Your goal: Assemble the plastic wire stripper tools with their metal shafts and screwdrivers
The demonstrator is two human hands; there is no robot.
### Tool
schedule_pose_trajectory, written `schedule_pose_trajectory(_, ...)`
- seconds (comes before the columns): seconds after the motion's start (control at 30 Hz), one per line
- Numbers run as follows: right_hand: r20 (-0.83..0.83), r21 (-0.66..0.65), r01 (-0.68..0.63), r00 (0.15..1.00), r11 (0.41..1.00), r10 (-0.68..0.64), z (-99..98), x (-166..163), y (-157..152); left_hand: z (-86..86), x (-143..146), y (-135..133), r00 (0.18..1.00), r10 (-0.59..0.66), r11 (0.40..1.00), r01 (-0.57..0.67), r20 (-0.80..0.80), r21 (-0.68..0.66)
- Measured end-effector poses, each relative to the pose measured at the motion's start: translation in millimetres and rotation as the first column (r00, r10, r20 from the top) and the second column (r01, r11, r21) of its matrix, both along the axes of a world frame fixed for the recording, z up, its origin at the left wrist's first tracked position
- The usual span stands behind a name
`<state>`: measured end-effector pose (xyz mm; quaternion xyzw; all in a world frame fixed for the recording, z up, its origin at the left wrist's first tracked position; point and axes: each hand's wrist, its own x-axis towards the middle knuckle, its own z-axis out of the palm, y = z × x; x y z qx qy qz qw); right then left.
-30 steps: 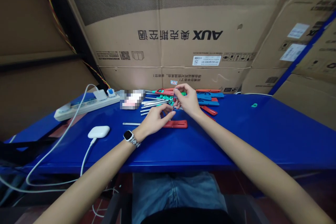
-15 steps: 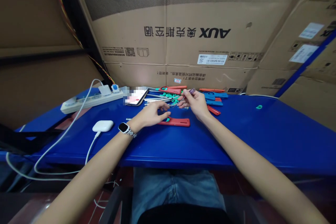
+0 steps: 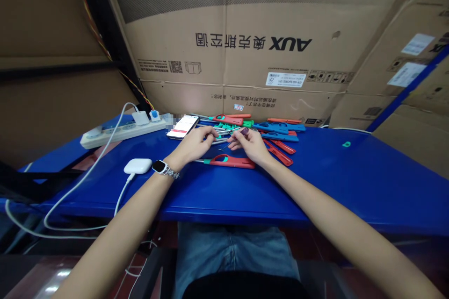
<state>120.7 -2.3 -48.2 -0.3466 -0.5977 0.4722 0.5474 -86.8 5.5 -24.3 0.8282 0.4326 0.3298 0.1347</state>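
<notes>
My right hand (image 3: 250, 145) is closed around a slim tool with a dark purple handle (image 3: 244, 131), which looks like a screwdriver; its thin shaft points down and left toward the table. Close by on the left, my left hand (image 3: 196, 142) has its fingers curled together beside the silver metal tubes (image 3: 220, 141); what they pinch, if anything, is hidden. Tiny dark pieces (image 3: 220, 150) lie between the hands. In front of them rests a red long-nosed lighter (image 3: 233, 162) with a green trigger.
Behind the hands are another red lighter (image 3: 229, 120), green parts (image 3: 247, 124), blue casings (image 3: 280, 136) and red casings (image 3: 280, 154). A phone (image 3: 183, 127), a white earbud case (image 3: 138, 166) and a power strip (image 3: 119, 136) stand left. Cardboard (image 3: 252, 18) walls the back.
My right hand has moved left and down with the purple-handled tool. My left hand has shifted left and back, its fingers drawing together. More of the front red lighter shows.
</notes>
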Motion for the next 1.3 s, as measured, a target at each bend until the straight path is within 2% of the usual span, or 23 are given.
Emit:
schedule_pose_trajectory(0.1,-0.033,0.006,0.025,0.999,1.0,-0.025,8.3,5.4,-2.2,2.0,3.0,-6.1,0.998,-0.056,0.998,0.056,0.005,0.013)
schedule_pose_trajectory(0.27,-0.078,0.013,0.139,0.987,0.99,-0.138,21.7,16.4,-3.3,-0.6,17.6,-20.6,0.946,-0.317,0.948,0.316,-0.061,-0.036)
schedule_pose_trajectory(0.37,-0.098,0.031,0.2,0.976,0.979,-0.196,25.2,20.8,-2.3,-4.4,24.2,-23.5,0.919,-0.364,0.931,0.358,-0.148,-0.069)
schedule_pose_trajectory(0.47,-0.098,0.026,0.211,0.973,0.977,-0.208,26.7,22.8,-1.6,-5.0,23.5,-22.1,0.919,-0.342,0.939,0.328,-0.194,-0.102)
schedule_pose_trajectory(0.63,-0.109,0.006,0.224,0.969,0.975,-0.222,27.5,23.1,-1.8,-3.1,14.9,-16.4,0.95,-0.23,0.972,0.214,-0.21,-0.094)
schedule_pose_trajectory(0.83,-0.112,0.019,0.218,0.97,0.976,-0.215,28.1,19.2,-6.0,-8.8,22.5,-15.0,0.981,-0.194,0.981,0.194,-0.017,-0.004)
schedule_pose_trajectory(1.07,-0.121,0.038,0.185,0.976,0.982,-0.179,32.9,14.0,-14.2,-8.0,34.9,-22.3,0.98,-0.14,0.989,0.145,0.139,-0.027)
schedule_pose_trajectory(1.17,-0.12,0.061,0.183,0.977,0.981,-0.175,33.3,13.0,-15.1,-5.6,35.0,-23.9,0.981,-0.114,0.992,0.12,0.155,-0.031)
schedule_pose_trajectory(1.3,-0.121,0.109,0.182,0.978,0.977,-0.169,32.1,11.5,-15.7,-6.4,34.9,-23.3,0.99,-0.111,0.993,0.109,0.085,0.036)
